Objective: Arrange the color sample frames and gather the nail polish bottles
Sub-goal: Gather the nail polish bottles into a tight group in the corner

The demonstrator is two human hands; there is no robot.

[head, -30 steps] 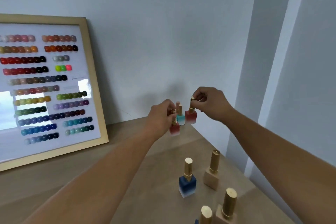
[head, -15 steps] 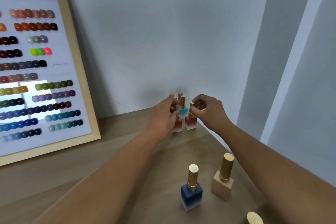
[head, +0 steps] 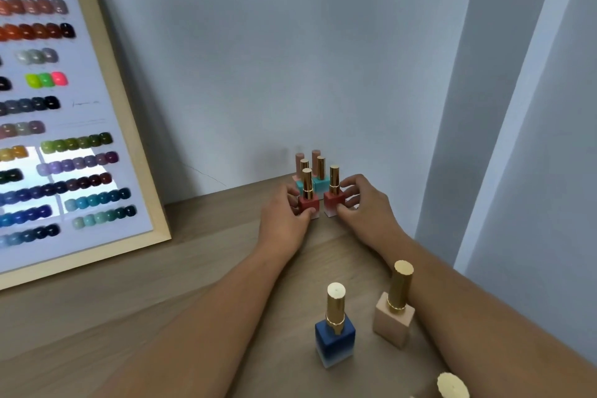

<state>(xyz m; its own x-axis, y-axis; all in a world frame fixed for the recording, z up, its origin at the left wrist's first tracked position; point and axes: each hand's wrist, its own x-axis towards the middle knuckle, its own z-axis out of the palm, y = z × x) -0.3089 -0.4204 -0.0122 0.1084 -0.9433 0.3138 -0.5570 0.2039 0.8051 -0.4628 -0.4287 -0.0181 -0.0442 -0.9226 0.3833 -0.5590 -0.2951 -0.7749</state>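
Observation:
Two red nail polish bottles with gold caps stand on the wooden table near the back wall. My left hand (head: 286,215) grips the base of the left red bottle (head: 309,202). My right hand (head: 360,207) grips the base of the right red bottle (head: 332,200). Right behind them stand two teal bottles (head: 319,182) and, against the wall, two pink bottles (head: 299,165). A large color sample frame (head: 129,126) with rows of colored nail tips leans on the wall at the left.
Close to me a blue bottle (head: 335,338) and a beige bottle (head: 394,317) stand on the table (head: 161,284), the beige one by my right forearm. Another gold cap (head: 452,386) shows at the bottom edge. The table's right edge runs along a grey wall.
Both hands have lowered the two red bottles from the air onto the table in front of the teal ones, and my grip has shifted from the caps to the bases.

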